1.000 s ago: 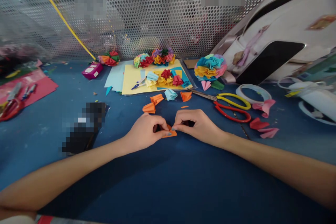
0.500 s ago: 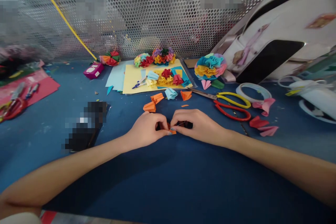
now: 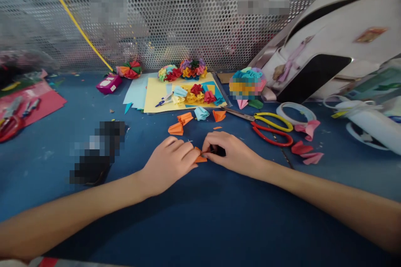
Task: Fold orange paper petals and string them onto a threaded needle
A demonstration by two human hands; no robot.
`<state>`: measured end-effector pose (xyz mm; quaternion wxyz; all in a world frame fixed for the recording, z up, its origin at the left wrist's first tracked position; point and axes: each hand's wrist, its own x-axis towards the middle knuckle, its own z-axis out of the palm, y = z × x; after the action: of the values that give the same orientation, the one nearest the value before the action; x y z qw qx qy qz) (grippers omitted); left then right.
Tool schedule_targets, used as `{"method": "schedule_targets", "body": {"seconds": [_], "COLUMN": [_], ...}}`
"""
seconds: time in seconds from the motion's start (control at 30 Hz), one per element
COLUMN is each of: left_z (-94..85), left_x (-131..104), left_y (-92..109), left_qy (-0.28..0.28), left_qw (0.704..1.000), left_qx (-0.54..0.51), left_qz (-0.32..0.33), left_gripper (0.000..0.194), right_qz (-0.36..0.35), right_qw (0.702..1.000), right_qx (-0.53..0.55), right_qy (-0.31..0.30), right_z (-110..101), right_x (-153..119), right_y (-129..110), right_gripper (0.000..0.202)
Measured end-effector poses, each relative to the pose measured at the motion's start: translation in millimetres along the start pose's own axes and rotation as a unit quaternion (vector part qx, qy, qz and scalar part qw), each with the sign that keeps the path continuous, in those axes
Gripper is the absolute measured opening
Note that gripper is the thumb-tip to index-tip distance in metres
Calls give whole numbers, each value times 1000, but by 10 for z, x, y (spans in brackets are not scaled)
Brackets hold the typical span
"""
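Observation:
In the middle of the head view, a small piece of orange paper is held between my two hands, low over the blue table. My left hand is closed on its left side, back of the hand up, hiding that part. With thumb and index finger, my right hand pinches the paper's right edge. Whether a fine needle or thread is also in my fingers is too small to tell. Just beyond my hands lie folded orange paper pieces, a light blue folded piece and another orange piece.
Red-and-yellow-handled scissors and a tape roll lie to the right, before a phone leaning on a pale backpack. Yellow sheets with paper flowers lie behind. A blurred dark object is at left.
My left hand has turned over, its back now facing up and its fingers curled over the orange paper. The right hand keeps its pinch. The view has shifted slightly.

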<state>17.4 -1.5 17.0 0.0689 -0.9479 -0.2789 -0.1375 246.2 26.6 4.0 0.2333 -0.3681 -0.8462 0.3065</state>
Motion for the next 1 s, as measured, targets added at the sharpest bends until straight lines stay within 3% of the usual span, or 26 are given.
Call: {"method": "schedule_targets", "body": {"seconds": [0.13, 0.3, 0.5, 0.77, 1.0], "left_z": [-63, -5, 43, 9, -4], "left_x": [-136, -225, -194, -170, -146], "left_y": [246, 433, 384, 347, 264], "left_qy": [67, 8, 29, 65, 46], "left_qw": [987, 989, 993, 990, 992], "left_qx": [130, 144, 111, 99, 89], "left_qz": [71, 23, 21, 73, 83], "left_gripper": [24, 35, 31, 33, 31], "right_qz": [-26, -52, -49, -58, -61], "right_qw": [999, 998, 999, 998, 996], "right_qx": [-7, 4, 4, 0, 9], "right_qy": [21, 26, 21, 26, 61], "right_z": [22, 30, 31, 44, 9], "right_x": [-14, -18, -24, -13, -31], "right_y": [12, 66, 93, 111, 52], "right_gripper": [16, 13, 11, 10, 11]}}
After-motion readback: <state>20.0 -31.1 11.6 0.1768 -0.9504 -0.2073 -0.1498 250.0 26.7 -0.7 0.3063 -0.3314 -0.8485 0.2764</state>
